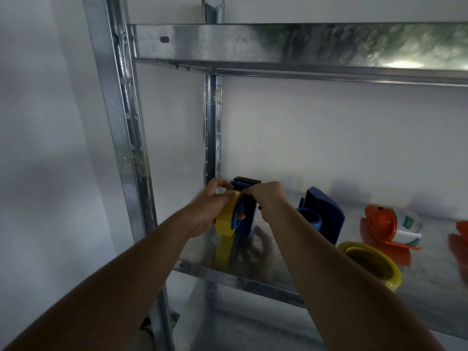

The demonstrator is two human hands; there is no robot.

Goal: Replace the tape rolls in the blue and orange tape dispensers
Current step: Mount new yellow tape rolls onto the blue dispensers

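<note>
Roll (226,219) within left grip (211,203)

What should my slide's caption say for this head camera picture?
Both hands fit a yellow tape roll on the blue dispenser.

An orange dispenser (459,245) at the far right was cut off by the edge and blurred. The label (411,229) on the white roll was too small to read. Both hands hid the blue dispenser's (247,211) handle.

shelf (430,282) front: open | right: second blue dispenser (323,214), maybe close
</note>
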